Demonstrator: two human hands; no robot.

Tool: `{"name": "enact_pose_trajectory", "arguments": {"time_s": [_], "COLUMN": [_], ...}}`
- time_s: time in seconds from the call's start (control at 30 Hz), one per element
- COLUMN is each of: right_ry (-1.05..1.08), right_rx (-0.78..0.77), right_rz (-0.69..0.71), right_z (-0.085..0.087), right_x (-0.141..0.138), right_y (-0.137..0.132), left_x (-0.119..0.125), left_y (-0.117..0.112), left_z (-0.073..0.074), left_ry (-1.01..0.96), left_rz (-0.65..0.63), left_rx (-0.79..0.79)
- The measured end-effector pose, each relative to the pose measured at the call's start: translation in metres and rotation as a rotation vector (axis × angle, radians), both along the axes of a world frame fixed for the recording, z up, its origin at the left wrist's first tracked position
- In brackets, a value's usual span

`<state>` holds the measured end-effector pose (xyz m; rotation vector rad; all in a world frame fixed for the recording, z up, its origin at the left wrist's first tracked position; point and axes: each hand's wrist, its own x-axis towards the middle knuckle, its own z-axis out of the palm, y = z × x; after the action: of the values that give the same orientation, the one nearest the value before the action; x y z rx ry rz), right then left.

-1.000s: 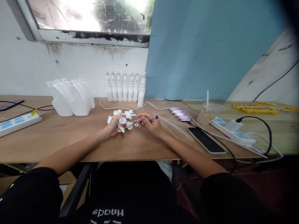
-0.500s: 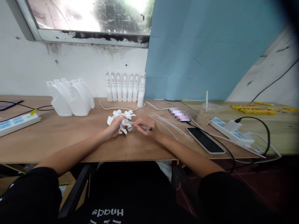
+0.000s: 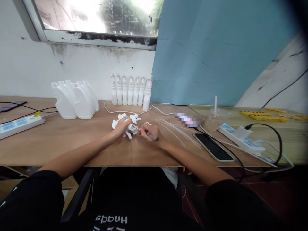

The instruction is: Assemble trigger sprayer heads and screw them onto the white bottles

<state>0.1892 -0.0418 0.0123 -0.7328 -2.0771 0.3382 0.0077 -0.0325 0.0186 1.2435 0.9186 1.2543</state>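
My left hand [image 3: 122,128] is closed around a white trigger spray head [image 3: 133,129], its round collar turned to the right. My right hand [image 3: 152,132] pinches a slim tool like a small screwdriver, its greyish handle [image 3: 152,137] sticking out below the fingers. The tool's thin shaft points left at the collar's opening; I cannot tell how deep the tip reaches. More white spray heads [image 3: 135,118] lie just behind my left hand, partly hidden by it. A small white piece shows just behind my right hand.
Thin white tubes [image 3: 178,131] lie right of my hands, near a phone [image 3: 213,147] and another lit phone [image 3: 187,119]. White jugs [image 3: 83,104] and slim white bottles [image 3: 130,93] stand along the wall. A drink cup [image 3: 215,118] and power strips [image 3: 240,138] with cables flank the right side.
My right hand has drawn slightly right and toward me, its tool tilting more steeply. The left hand keeps hold of the spray head. The whole view has shifted a little.
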Motion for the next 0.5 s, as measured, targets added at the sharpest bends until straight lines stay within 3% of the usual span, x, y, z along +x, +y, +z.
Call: {"name": "enact_pose_trajectory", "arguments": {"time_s": [0.13,0.27,0.37,0.5], "right_ry": [0.268,0.387,0.424,0.325], "right_rx": [-0.446,-0.675,-0.668,-0.417], "right_rz": [0.262,0.385,0.431,0.450], "right_z": [0.008,0.012,0.009,0.002], "right_x": [0.005,0.006,0.002,-0.001], "right_y": [0.001,0.006,0.007,0.009], "left_x": [0.003,0.004,0.000,-0.007], "left_y": [-0.001,-0.003,-0.002,0.005], "left_z": [0.002,0.007,0.012,0.011], "left_ry": [0.028,0.038,0.002,-0.128], "left_rz": [-0.128,-0.192,-0.206,-0.350], "left_rx": [-0.060,-0.121,-0.112,-0.211]}}
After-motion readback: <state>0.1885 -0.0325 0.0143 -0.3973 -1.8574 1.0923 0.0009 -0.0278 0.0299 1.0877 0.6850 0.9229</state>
